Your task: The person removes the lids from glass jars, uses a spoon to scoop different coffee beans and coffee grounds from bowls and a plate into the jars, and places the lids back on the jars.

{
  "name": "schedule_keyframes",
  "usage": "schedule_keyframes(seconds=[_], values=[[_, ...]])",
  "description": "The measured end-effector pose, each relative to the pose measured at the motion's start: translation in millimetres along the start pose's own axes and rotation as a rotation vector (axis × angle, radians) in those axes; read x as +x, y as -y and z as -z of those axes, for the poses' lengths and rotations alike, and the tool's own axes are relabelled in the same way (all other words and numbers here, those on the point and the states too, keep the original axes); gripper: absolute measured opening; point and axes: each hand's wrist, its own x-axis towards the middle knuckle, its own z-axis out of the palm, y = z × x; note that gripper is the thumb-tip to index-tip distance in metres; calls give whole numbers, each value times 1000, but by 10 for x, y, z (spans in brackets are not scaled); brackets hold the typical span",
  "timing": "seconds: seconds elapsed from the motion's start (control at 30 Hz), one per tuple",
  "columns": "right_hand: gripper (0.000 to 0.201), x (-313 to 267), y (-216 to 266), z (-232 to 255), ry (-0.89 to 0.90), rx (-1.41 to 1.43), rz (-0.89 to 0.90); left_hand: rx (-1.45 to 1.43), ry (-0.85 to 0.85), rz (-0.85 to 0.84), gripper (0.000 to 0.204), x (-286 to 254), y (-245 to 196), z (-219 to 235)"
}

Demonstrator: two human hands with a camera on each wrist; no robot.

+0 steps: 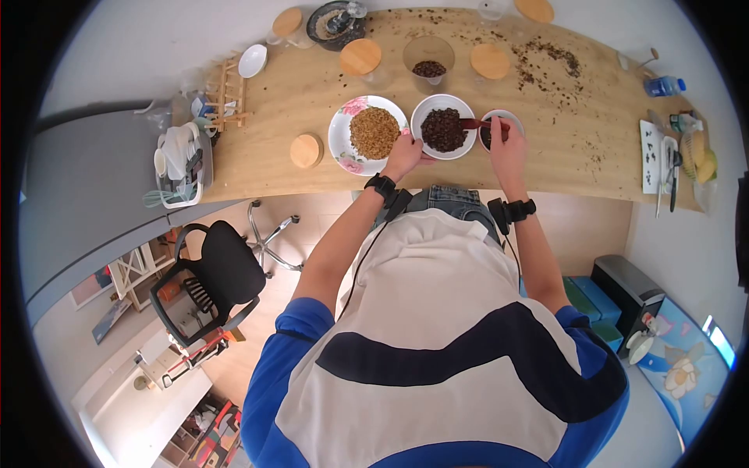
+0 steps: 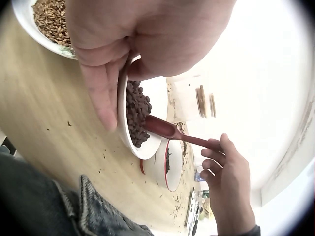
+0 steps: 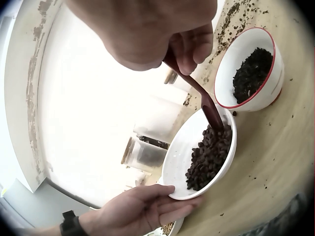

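Observation:
My left hand [image 1: 403, 156] grips the near left rim of a white bowl [image 3: 179, 160], thumb on the inside edge and fingers underneath. Dark brown coffee beans [image 3: 209, 160] lie heaped in it. In my right hand [image 1: 508, 148] is the handle of a reddish-brown wooden scoop [image 2: 165, 129], its head dipping into the beans. Right of the bowl stands a white cup with a red rim [image 3: 275, 81], holding dark shredded leaves [image 3: 253, 73]; my right hand overlaps it in the head view. On the left, a flowered plate [image 1: 340, 129] bears golden-brown grains [image 1: 374, 132].
Behind the bowl stand a clear container [image 1: 429, 54] with beans and wooden-lidded jars [image 1: 360, 57]. A stone mortar [image 1: 335, 27] is at the back left, a wooden rack [image 1: 232, 93] farther left. Loose dark bits [image 1: 550, 62] litter the back right, near a blue bottle [image 1: 663, 86].

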Motion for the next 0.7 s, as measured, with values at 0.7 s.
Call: schedule_keyframes(seconds=[0.7], values=[[26,280,-647,-280,279,625,-722,488,-143,-157,31,-111,-189,-165]])
